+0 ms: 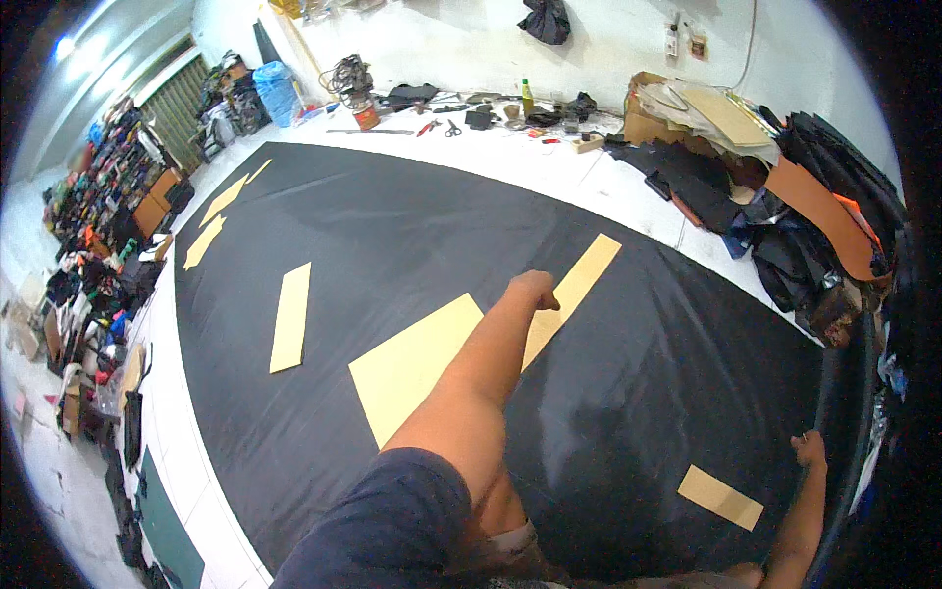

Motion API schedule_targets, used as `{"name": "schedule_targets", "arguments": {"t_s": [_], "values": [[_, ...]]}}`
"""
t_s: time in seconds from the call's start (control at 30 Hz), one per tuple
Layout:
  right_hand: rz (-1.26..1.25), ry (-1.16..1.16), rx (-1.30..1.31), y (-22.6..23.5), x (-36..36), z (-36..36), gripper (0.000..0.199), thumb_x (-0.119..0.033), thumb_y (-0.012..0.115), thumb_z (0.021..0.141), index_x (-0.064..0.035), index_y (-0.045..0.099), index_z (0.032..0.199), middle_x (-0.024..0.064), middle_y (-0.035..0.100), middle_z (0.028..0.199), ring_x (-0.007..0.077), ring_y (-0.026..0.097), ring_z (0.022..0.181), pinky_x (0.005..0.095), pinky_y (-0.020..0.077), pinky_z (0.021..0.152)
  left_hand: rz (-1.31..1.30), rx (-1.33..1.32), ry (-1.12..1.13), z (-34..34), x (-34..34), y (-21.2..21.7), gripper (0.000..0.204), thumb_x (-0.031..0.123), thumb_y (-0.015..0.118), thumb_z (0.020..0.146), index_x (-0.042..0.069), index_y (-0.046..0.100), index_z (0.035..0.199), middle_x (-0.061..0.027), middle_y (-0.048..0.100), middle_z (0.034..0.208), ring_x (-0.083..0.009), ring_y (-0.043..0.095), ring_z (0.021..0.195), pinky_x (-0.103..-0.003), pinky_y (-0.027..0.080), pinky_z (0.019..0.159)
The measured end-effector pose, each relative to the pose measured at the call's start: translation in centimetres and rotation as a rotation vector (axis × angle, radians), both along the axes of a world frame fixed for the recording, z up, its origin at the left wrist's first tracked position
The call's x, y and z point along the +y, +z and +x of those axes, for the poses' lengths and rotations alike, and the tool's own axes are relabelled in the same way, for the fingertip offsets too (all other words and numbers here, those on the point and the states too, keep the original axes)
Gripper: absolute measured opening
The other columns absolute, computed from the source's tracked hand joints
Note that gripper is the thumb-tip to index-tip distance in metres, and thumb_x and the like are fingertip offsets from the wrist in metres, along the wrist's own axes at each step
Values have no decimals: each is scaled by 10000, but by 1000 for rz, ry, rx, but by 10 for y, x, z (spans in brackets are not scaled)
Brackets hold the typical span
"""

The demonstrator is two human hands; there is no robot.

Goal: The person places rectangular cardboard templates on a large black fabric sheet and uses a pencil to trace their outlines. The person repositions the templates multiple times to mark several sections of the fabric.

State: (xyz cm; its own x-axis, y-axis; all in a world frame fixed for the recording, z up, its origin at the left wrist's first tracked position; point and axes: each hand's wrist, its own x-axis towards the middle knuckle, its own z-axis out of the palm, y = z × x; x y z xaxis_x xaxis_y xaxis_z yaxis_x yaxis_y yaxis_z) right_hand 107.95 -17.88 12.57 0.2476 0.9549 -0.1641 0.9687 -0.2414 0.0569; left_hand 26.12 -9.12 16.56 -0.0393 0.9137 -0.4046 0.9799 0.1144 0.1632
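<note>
Black sheet material (392, 226), glossy and wide, lies spread over the white tiled floor (549, 162) and fills most of the view. Toward nine o'clock, at its left edge, shelves of stacked coloured goods (98, 216) line the wall. On the sheet near ten o'clock lie small tan card strips (224, 199), and just right of them, at about nine o'clock from centre, a long narrow tan card strip (291, 316) lies lengthwise.

At the centre a broad tan card panel (412, 368) rests flat on the sheet, partly hidden by the forearm crossing over it. The left hand (536, 291) reaches out from six o'clock, curled into a loose fist, its fingers pinching the near part of a long slim tan card strip (587, 270) that runs away toward one o'clock; the grip is narrow and closed on that strip.

At twelve o'clock, beyond the sheet, scissors (452, 128), a green bottle (528, 98) and small tools lie against the white wall. Toward two o'clock stands a heap of dark leather pieces and brown card patterns (785, 187).

At five o'clock a short tan card rectangle (720, 497) lies on the sheet. Just right of it, the right hand (811, 450) rests on the dark rolled edge (834, 412) of the sheet; whether its fingers clasp it I cannot tell.
</note>
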Motion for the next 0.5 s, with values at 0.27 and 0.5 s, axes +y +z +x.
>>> {"name": "schedule_targets", "arguments": {"t_s": [0.27,0.5], "values": [[74,14,190,11,-5,-1,529,-317,727,824,88,586,1134,274,625,1130,428,606,1063,451,484,907,53,-23,30,10,-3,9,374,389,807,725,86,766,939,-107,739,992,-296,699,973,-417,563,825],[67,-2,200,22,-10,-14,483,-280,722,817,87,589,1101,275,627,1125,430,603,1071,458,477,922,-2,-37,16,14,-2,17,352,355,808,712,99,769,950,-94,738,1018,-284,701,980,-414,569,819]]}}
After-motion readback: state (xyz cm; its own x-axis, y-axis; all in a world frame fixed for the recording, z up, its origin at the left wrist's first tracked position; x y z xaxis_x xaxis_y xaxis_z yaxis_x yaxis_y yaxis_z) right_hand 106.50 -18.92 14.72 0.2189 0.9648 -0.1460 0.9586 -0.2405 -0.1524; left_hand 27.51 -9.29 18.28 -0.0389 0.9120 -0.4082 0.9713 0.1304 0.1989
